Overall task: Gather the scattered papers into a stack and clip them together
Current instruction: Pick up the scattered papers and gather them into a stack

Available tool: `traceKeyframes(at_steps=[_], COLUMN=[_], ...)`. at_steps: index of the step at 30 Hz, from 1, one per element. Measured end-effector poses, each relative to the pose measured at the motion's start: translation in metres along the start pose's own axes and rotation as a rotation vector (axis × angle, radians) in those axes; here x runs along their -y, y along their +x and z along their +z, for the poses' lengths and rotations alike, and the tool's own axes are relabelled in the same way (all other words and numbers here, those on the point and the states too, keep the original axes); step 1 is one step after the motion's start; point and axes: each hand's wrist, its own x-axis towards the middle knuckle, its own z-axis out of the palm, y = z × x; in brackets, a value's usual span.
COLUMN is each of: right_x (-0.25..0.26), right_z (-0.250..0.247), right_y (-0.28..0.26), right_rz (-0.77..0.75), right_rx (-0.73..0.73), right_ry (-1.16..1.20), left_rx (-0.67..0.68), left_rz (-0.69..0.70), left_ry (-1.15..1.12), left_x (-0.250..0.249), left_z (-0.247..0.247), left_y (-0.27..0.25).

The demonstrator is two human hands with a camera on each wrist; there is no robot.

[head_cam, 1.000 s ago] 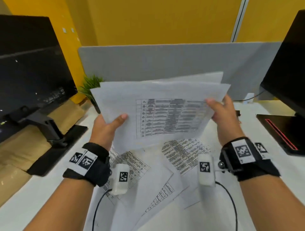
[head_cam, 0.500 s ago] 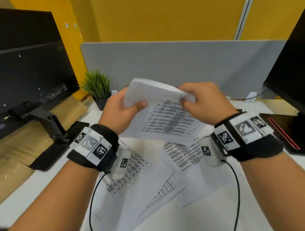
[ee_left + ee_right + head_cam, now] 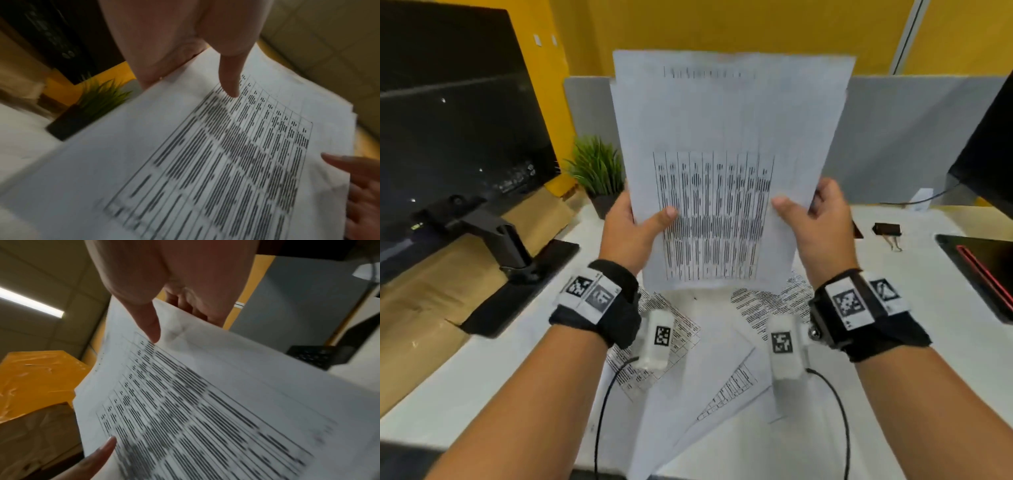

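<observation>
Office desk — monitor [image 3: 448, 137] on stand, grey partition [image 3: 911, 137], potted plant [image 3: 595, 171], binder clip [image 3: 888, 230] — std cubicle.

Bare desk [image 3: 914, 308] lies open toward the binder clip [image 3: 887, 229] (monitor base [image 3: 983, 270] borders it).

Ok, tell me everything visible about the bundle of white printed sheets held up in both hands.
The bundle of white printed sheets is thin paper, several pages loosely aligned, their top edges stepped. The front page carries a black ruled table, its print blurred and turned sideways. It is held upright, long side vertical, above the desk. The left hand and right hand pinch its lower side edges, thumbs on the front, fingers behind.
</observation>
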Motion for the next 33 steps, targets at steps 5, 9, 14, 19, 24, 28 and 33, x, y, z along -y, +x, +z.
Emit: traceKeyframes(at_steps=[5, 9, 14, 19, 24, 28, 33], right_x=[-0.038, -0.03, -0.027, -0.053, -0.07, -0.065, -0.054], right_z=[0.009, 0.025, 0.058, 0.098, 0.106, 0.093, 0.087], right_y=[-0.028, -0.02, -0.02, -0.056, -0.053, -0.043, -0.042], right_rz=[0.176, 0.11, 0.185, 0.322, 0.334, 0.389, 0.376], right_rx=[0.025, -0.037, 0.354, 0.958, 0.869, 0.815, 0.881], right_ry=[0.033, -0.037, -0.625, -1.241, -1.284, -1.328, -1.391], left_rx=[-0.045, -0.202, -0.473, -0.652, -0.718, -0.717, -0.653], left_rz=[-0.094, -0.004, 0.083, 0.018, -0.049, -0.063, -0.108], left_ry=[0.078, 0.203, 0.336, 0.419, 0.437, 0.41, 0.378], left_x=[0.038, 0.023, -0.005, -0.001, 0.005, 0.004, 0.009], left_z=[-0.002, -0.011, -0.073, -0.134, -0.161, -0.168, -0.162], left_y=[-0.024, -0.015, 0.015, 0.008, -0.009, -0.011, -0.012])
